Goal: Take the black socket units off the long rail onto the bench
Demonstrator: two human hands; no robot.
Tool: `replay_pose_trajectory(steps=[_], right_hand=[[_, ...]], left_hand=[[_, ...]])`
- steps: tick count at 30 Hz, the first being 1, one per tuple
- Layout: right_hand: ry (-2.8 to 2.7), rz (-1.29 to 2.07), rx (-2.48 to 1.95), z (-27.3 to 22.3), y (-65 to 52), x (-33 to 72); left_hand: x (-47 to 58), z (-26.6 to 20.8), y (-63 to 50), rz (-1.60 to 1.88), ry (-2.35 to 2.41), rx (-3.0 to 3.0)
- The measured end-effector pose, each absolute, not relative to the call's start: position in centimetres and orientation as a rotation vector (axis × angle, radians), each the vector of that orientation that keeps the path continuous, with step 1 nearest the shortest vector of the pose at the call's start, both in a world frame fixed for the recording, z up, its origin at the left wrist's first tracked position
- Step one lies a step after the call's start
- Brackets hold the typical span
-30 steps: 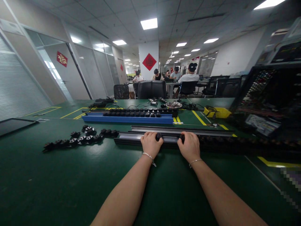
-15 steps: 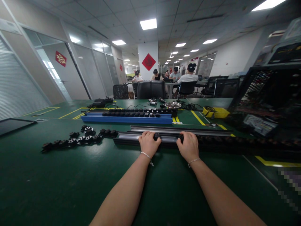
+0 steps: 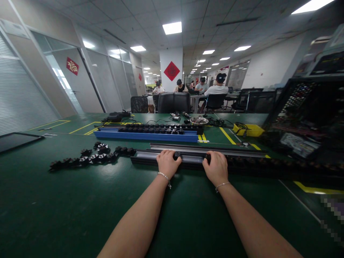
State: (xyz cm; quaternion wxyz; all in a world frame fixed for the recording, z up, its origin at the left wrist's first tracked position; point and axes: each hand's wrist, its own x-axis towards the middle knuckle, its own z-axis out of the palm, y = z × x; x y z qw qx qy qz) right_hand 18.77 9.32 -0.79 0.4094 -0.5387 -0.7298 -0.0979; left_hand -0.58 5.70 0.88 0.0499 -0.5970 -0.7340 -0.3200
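Note:
A long black rail with a pale, shiny inner channel lies crosswise on the green table. My left hand is closed at the rail, its thumb and fingers around a small black part. To the right, my right hand grips another small black part in the channel, mostly hidden by the fingers. A row of black pieces fills the rail beyond that hand. Loose black pieces trail over the table off the rail's left end. Behind the rail lies a second rail or cover strip.
Farther back lies a blue rail beside rows of black parts. A metal dish, cables and a yellow box stand behind. An open black case borders the right side. Several people sit at distant desks.
My left hand has slid a little left along the rail with its small black part, widening the gap between the hands. My right hand has stayed nearly in place.

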Motion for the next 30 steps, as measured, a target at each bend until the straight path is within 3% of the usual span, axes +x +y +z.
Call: replay_pose_trajectory(steps=[30], right_hand=[[-1.872, -0.29, -1.37, -0.5, 9.2, 18.8]], left_hand=[[-3.1, 0.4, 5.5, -0.954, -2.155, -1.781]])
